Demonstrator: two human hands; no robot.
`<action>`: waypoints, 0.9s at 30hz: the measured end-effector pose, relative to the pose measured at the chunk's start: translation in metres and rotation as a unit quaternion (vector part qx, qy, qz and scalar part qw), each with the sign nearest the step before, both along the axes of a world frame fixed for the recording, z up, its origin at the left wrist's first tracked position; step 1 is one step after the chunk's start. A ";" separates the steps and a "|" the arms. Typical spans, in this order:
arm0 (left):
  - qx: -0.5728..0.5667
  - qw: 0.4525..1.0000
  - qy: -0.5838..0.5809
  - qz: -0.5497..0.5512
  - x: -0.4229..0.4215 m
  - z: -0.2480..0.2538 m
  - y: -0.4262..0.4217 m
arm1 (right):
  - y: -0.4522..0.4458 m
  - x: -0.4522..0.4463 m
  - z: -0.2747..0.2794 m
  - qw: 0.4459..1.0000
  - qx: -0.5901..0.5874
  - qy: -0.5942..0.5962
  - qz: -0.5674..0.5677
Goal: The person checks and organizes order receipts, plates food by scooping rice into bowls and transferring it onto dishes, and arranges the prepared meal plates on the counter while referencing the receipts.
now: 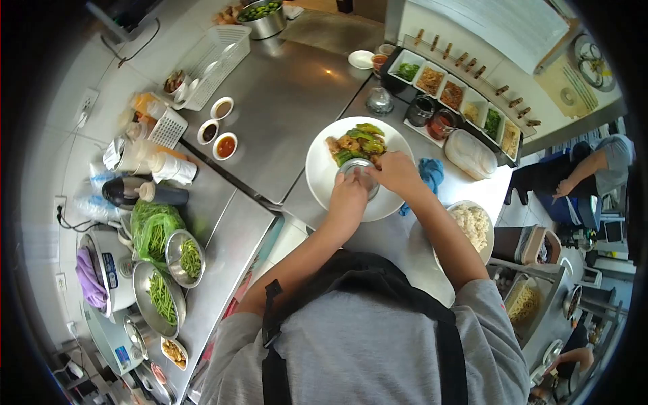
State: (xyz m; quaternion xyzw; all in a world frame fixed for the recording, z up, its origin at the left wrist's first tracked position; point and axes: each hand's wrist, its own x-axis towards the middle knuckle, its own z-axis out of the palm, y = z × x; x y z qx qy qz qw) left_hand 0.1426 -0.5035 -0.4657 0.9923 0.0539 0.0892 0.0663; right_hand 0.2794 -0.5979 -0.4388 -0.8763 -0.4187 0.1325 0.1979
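Observation:
A large round white plate [322, 172] lies on the steel counter in front of me. Stir-fried food with green peppers and browned pieces [358, 143] covers its far part. On the near part sits a small round metal bowl [356, 164], partly hidden by my fingers. My left hand [347, 202] grips its near left side, fingers closed on the rim. From the right, my right hand [397, 173] is closed on its other edge. Whether anything is inside the bowl I cannot tell.
A blue cloth [430, 175] and a bowl of rice [472, 228] lie to the right. Behind stands a condiment tray [453, 93] beside jars [442, 125]. Sauce dishes [225, 146] and green beans [160, 298] are at left. Another person [594, 169] stands at far right.

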 end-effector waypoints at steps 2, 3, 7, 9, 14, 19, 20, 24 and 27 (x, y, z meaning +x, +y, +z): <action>-0.020 1.000 -0.023 0.003 -0.002 -0.002 0.000 | 0.018 -0.002 0.000 0.991 -0.112 0.073 -0.030; -0.027 1.000 -0.010 0.010 -0.002 -0.004 -0.001 | 0.021 -0.001 0.015 0.971 -0.134 0.188 -0.056; -0.053 0.998 -0.029 0.019 -0.003 -0.006 -0.001 | 0.029 -0.001 0.007 0.987 -0.121 0.107 -0.026; -0.078 0.997 -0.024 0.016 -0.003 -0.005 0.002 | 0.031 -0.007 -0.007 0.994 -0.101 -0.039 -0.026; -0.059 0.996 -0.069 0.020 -0.005 -0.003 0.001 | 0.027 -0.014 -0.011 0.992 -0.093 -0.070 -0.050; -0.066 0.998 -0.019 0.004 -0.006 0.015 0.005 | 0.021 -0.013 -0.023 0.992 -0.053 -0.104 -0.049; -0.096 0.995 0.018 0.002 -0.006 0.028 0.008 | 0.020 -0.014 -0.017 0.992 -0.027 -0.111 -0.046; -0.136 0.991 0.020 -0.003 -0.014 0.050 0.011 | 0.013 -0.018 0.039 0.996 0.060 -0.043 -0.053; -0.152 0.980 -0.128 -0.024 -0.034 0.055 0.024 | 0.003 -0.027 0.064 0.981 0.088 0.130 -0.116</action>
